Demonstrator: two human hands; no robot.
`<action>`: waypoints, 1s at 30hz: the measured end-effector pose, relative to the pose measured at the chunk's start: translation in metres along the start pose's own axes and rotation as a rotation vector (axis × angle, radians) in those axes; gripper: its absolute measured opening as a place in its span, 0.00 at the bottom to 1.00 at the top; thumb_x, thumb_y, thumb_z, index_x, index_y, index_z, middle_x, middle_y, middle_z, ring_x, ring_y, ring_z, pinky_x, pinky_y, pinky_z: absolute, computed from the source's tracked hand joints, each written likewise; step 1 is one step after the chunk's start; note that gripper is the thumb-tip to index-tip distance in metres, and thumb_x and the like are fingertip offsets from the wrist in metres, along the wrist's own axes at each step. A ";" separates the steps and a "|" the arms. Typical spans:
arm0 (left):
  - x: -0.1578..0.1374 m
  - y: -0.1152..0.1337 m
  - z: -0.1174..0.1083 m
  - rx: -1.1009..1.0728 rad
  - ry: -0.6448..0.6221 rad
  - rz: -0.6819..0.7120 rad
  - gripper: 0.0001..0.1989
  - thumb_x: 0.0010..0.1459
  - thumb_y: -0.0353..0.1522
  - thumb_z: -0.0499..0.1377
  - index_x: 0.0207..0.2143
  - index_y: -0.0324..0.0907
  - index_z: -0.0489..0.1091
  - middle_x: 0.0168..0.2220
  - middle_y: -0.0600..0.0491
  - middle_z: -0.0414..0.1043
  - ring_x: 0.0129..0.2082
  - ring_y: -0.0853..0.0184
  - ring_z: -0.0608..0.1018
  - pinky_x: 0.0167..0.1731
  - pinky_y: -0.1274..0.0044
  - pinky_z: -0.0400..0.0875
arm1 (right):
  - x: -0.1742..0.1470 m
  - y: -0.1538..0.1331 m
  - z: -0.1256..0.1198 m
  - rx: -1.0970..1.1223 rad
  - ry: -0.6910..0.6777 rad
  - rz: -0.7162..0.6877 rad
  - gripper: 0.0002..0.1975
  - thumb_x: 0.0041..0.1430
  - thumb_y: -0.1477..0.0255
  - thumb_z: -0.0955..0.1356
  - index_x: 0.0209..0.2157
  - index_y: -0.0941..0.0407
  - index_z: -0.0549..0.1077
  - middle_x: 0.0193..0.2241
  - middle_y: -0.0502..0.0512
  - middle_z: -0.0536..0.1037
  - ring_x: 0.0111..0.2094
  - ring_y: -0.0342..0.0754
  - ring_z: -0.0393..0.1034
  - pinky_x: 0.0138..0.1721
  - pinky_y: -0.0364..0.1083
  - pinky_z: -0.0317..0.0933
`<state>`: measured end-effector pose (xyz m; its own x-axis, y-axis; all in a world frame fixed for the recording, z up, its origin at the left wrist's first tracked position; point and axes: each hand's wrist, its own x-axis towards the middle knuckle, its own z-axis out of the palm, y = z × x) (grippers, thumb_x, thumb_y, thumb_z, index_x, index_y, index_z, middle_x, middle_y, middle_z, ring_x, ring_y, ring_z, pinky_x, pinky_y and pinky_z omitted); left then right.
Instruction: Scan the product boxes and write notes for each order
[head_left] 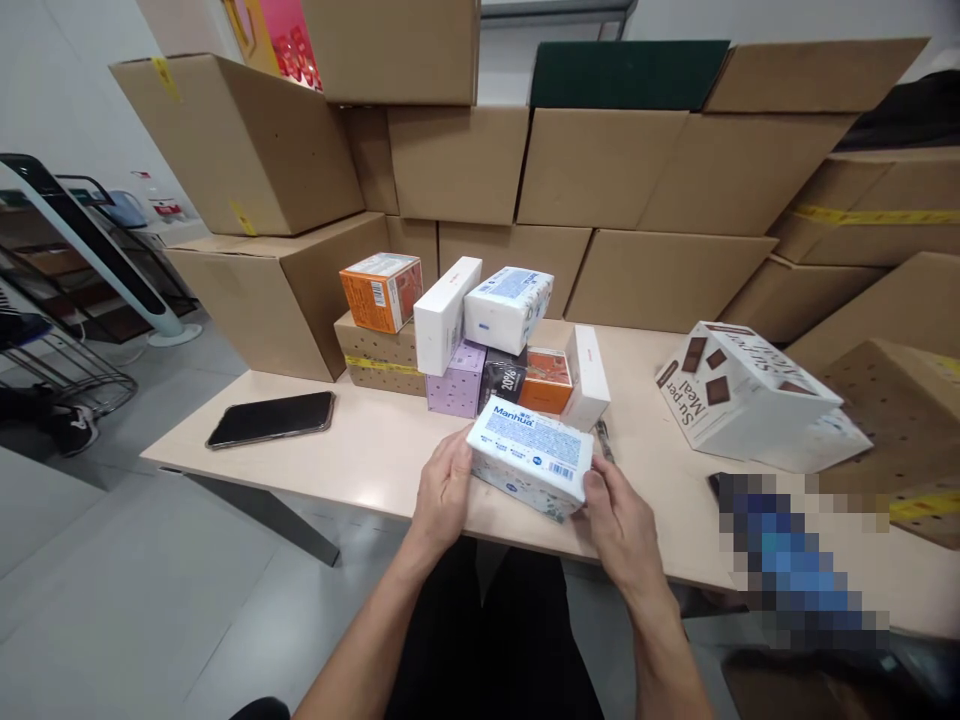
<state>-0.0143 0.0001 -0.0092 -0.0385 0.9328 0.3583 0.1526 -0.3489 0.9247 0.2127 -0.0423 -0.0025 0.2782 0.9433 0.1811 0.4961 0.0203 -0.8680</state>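
Observation:
Between my two hands is a white and blue pack of tissues (531, 450) with "Manhua" printed on top, tilted at the table's front edge. My left hand (444, 490) closes on its left end, and my right hand (621, 520) grips the right end. Just behind it stands a pile of small boxes: a purple box (454, 382), a black box (502, 376), an orange box (547, 382) and an upright white box (588, 378). A second tissue pack (510, 306) and another white box (448, 316) rest on top of them.
At the pile's left, an orange box (381, 292) sits on a brown carton (381, 360). A phone (271, 418) lies on the table (375, 460). To the right is a white "Su-per Meal" box (742, 395), near a pixelated object (795, 560). Large cartons (600, 170) wall off the back.

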 end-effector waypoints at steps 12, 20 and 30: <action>-0.005 -0.002 -0.001 -0.151 0.090 0.009 0.17 0.67 0.45 0.52 0.41 0.42 0.71 0.46 0.47 0.73 0.50 0.60 0.75 0.51 0.69 0.71 | 0.007 0.015 0.016 0.391 0.005 -0.093 0.20 0.61 0.63 0.68 0.53 0.53 0.70 0.54 0.60 0.75 0.55 0.53 0.70 0.58 0.55 0.63; -0.005 0.000 -0.003 -0.013 0.030 0.077 0.20 0.69 0.43 0.50 0.57 0.45 0.70 0.53 0.46 0.71 0.55 0.59 0.73 0.56 0.67 0.67 | 0.006 0.008 0.011 0.374 0.014 -0.007 0.21 0.63 0.57 0.66 0.54 0.52 0.70 0.55 0.58 0.75 0.55 0.54 0.70 0.57 0.55 0.63; -0.008 -0.003 -0.012 -0.021 -0.233 0.375 0.35 0.62 0.49 0.58 0.68 0.55 0.53 0.70 0.48 0.41 0.71 0.48 0.45 0.67 0.52 0.46 | 0.005 0.007 0.018 0.430 -0.154 -0.134 0.30 0.64 0.61 0.67 0.65 0.47 0.58 0.67 0.57 0.60 0.63 0.53 0.62 0.62 0.56 0.60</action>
<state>-0.0265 -0.0072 -0.0136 0.2399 0.7360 0.6330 0.0929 -0.6665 0.7397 0.2030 -0.0315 -0.0159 0.0935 0.9606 0.2616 0.1250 0.2494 -0.9603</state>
